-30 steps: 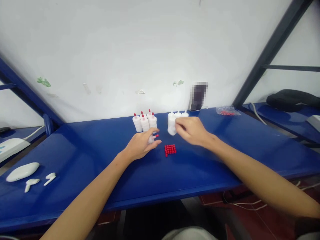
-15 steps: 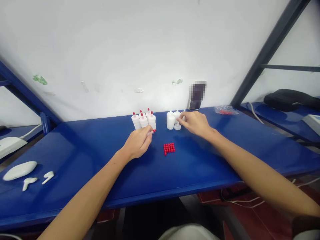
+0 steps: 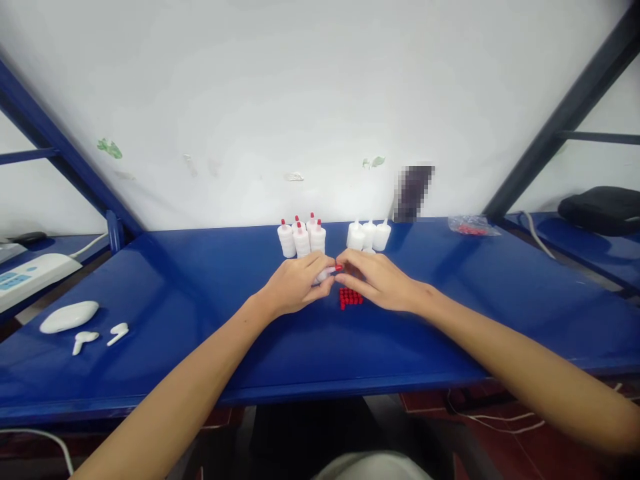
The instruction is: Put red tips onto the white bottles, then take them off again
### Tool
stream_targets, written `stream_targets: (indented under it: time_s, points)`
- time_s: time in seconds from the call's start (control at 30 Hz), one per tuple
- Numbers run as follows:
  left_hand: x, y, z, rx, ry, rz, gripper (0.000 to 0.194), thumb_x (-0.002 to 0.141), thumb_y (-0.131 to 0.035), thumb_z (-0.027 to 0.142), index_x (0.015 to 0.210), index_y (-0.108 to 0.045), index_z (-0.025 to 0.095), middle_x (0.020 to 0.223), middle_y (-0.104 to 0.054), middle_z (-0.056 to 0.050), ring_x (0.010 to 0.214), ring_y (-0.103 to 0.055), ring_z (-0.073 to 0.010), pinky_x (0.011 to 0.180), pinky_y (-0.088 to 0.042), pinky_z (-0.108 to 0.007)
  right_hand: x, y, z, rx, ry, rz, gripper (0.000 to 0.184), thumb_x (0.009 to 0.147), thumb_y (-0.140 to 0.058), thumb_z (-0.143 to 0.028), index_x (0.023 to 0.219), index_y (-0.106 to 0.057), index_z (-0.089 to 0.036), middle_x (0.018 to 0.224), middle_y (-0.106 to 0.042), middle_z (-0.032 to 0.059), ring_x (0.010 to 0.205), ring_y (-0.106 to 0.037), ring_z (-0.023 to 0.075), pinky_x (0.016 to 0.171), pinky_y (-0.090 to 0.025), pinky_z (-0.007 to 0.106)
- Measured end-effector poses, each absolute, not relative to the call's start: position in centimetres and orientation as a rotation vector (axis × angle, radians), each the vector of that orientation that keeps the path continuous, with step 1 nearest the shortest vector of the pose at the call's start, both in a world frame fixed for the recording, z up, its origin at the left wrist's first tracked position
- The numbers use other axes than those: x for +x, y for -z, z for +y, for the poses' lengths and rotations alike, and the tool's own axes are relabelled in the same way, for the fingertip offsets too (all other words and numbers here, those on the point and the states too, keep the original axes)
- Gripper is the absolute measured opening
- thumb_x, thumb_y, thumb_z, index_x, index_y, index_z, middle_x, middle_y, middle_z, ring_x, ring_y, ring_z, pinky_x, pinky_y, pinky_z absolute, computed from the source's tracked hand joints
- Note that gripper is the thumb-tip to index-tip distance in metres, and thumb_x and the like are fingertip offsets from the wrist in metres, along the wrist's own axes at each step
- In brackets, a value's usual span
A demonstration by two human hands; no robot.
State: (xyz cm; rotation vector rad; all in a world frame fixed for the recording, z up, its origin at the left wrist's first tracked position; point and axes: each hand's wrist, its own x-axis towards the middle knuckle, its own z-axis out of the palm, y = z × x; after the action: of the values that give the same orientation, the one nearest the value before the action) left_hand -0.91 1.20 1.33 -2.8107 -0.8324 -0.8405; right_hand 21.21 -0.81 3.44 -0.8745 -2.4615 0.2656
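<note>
My left hand (image 3: pixel 303 283) is wrapped around a small white squeeze bottle (image 3: pixel 324 274), tilted with its nozzle towards the right. A red cap (image 3: pixel 339 267) sits on the nozzle's tip. My right hand (image 3: pixel 383 280) meets it there, thumb and forefinger closed around the cap from either side. Just beyond my left hand stand several upright white bottles (image 3: pixel 303 242) with red tips. Behind my right hand is a group of white bottles (image 3: pixel 382 236) with bare nozzles; a low white piece among them is mostly hidden. Several loose red caps (image 3: pixel 351 297) lie in rows below my fingers.
A phone (image 3: pixel 414 193), blurred out, leans on the wall at the back. Right of it lies a clear bag (image 3: pixel 473 226) with red pieces. At the left are a white earbud case (image 3: pixel 69 317) and two earbuds (image 3: pixel 119 332). The blue table's front edge (image 3: pixel 320 393) runs nearest me.
My right hand has left the white bottles and come left and nearer to the red cap on the held bottle. My left hand has moved slightly right with that bottle. The view has shifted a little.
</note>
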Motion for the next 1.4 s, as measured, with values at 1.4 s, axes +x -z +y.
stream_targets:
  time_s: [1.4]
  points:
    - [-1.8, -0.9, 2.1, -2.836, 0.832, -0.967, 0.026, 0.095, -0.042, 0.028, 0.109, -0.061, 0.017, 0.099, -0.068, -0.005, 0.085, -0.063, -0.0168, 0.074, -0.047, -0.027, 21.9, -6.0, -2.4, -1.029, -0.482, -3.007, 0.024, 0.09, -0.06, -0.042, 0.077, -0.063, -0.022, 0.063, -0.06, -0.0041, 0.052, -0.047, 0.01, 0.055, -0.027, 0.024]
